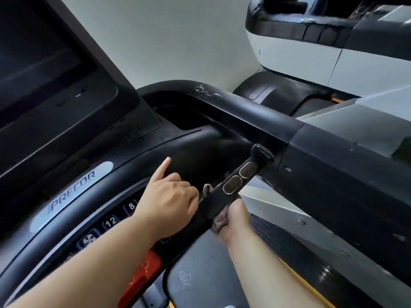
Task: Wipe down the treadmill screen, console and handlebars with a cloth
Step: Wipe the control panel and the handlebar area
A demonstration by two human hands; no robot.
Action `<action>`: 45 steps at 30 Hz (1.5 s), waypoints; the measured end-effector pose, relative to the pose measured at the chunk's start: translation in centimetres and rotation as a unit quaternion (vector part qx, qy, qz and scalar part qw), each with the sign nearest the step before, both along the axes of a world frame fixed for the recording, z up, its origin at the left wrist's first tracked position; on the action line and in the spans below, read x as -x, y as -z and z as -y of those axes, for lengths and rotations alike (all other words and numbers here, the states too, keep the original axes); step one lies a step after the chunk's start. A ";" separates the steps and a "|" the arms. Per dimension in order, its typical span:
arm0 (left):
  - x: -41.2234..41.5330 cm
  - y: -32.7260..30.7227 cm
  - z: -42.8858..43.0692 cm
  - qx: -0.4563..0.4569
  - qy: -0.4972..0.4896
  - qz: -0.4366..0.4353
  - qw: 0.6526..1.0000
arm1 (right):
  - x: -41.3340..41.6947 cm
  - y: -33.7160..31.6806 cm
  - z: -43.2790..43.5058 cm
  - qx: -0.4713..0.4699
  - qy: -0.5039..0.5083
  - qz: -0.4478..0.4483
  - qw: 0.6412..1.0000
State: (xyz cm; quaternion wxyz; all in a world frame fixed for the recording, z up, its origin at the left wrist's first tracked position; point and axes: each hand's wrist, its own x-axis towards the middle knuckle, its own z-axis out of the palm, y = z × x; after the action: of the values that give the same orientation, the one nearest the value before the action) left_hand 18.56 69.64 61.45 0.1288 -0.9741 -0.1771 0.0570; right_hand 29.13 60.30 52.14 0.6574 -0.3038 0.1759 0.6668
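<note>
Head view looks down on a pale grey cloth (219,222) bunched round the underside of a short black handlebar with two oval, metal-rimmed sensor pads (231,185). It sits just below those pads, and a second fold of it peeps over the bar's far edge. The right hand (233,221) comes up from beneath, its grip clamped on cloth and bar together. I judge that wrap is meant to rub the whole round of the bar in one slide, not just its top face.

The left hand (171,196) lies on the bar's inner end where it meets the curved black console (200,156), forefinger stretched out along the console and the other fingers folded. Whether that folded grip pinches the cloth's edge or holds nothing, I cannot tell. Resting there, it looks to steady the person leaning in.

Beyond these, the thick black side rail (244,116) arches over, scuffed pale at its bend. The dark screen (37,58) stands up at the left, and a silver PRECOR badge (73,190), white number keys (111,221) and a red stop tab (142,274) follow the console's arc. A neighbouring white-and-black machine (300,54) stands well apart to the right.
</note>
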 end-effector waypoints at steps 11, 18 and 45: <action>0.4 0.5 -0.3 -0.005 0.052 0.039 0.998 | -3.8 -1.0 -1.0 0.000 0.260 -0.013 0.965; 0.4 0.7 -0.6 0.004 0.064 0.057 0.996 | -2.1 -3.0 0.0 0.051 0.188 0.074 0.978; 0.3 1.3 3.2 0.099 -0.086 0.182 0.974 | -1.6 -1.6 5.9 0.135 -0.096 0.188 0.968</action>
State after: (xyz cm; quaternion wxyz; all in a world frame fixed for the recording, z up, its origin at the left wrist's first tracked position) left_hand 18.22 66.40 60.11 -0.0082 -0.9571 -0.2743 -0.0930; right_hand 30.68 54.40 53.76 0.5645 -0.5250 0.1076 0.6278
